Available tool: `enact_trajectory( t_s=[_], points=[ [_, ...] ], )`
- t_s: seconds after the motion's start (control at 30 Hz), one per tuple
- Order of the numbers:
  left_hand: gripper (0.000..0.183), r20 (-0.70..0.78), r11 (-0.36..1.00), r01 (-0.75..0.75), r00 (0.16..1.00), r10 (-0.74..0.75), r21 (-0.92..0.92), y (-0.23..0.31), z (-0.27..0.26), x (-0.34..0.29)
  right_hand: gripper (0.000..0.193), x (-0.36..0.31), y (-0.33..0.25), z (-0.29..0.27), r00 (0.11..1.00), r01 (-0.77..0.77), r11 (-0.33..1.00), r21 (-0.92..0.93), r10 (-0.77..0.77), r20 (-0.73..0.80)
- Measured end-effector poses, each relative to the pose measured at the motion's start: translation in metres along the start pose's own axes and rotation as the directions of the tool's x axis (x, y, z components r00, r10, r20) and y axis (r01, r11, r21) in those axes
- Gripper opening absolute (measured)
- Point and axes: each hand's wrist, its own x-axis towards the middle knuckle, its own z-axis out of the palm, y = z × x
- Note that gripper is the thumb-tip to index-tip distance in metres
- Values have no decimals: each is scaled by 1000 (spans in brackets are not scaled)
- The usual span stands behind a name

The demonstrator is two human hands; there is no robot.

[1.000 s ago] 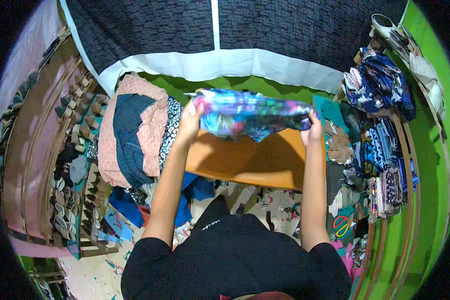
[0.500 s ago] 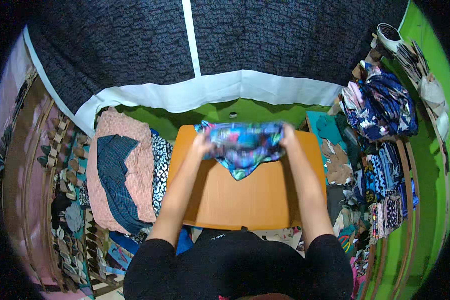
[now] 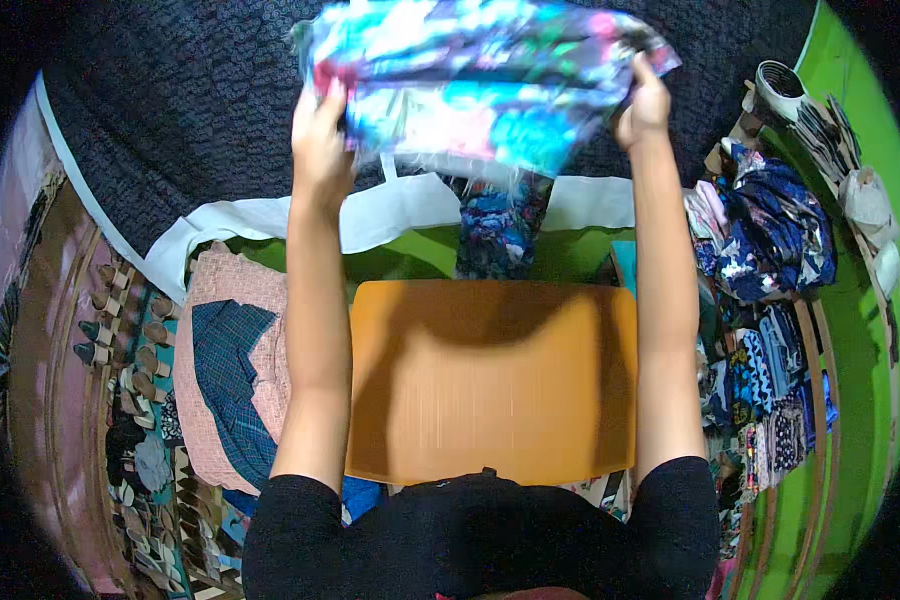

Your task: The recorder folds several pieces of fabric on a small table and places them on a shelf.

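A multicoloured patterned cloth in blue, pink and green is stretched out high at the top of the view, blurred by motion. Its lower edge looks frayed, and a darker part of it hangs down in the middle behind the table's far edge. At its left end my left hand is closed on the fabric. My right hand grips the opposite end, thumb up. Both arms reach forward over the orange-brown table, which carries their shadows.
Left of the table lies a pink textured cloth with a dark checked fabric piece on it. Shoes line the left racks. On the right are a floral navy cloth bundle and folded fabrics. A dark curtain hangs ahead.
Both hands have lifted the patterned cloth up and away from just above the table. It is now spread wider, with a part hanging down in the middle.
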Motion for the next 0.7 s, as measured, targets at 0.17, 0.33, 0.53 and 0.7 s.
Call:
enact_trajectory(
  t_s=[0.17, 0.33, 0.53, 0.7],
  points=[
    [23, -299, 827, 560, 800, -520, 60, -40, -69, -81, 30, -72, 71, -53, 706, -664, 459, -590, 644, -293],
    [19, -177, 719, 580, 718, -673, -382, -94, -103, -86, 25, -70, 93, -72, 741, -666, 696, -270, 576, -344],
    [28, -62, 924, 257, 957, -285, -282, 9, -16, -142, 16, -111, -11, -53, 911, -413, 907, 76, 412, 34],
    [32, -241, 916, 398, 896, -374, 58, 50, -44, -310, 24, -281, -67, -77, 964, -265, 926, -267, 254, -76]
  ],
)
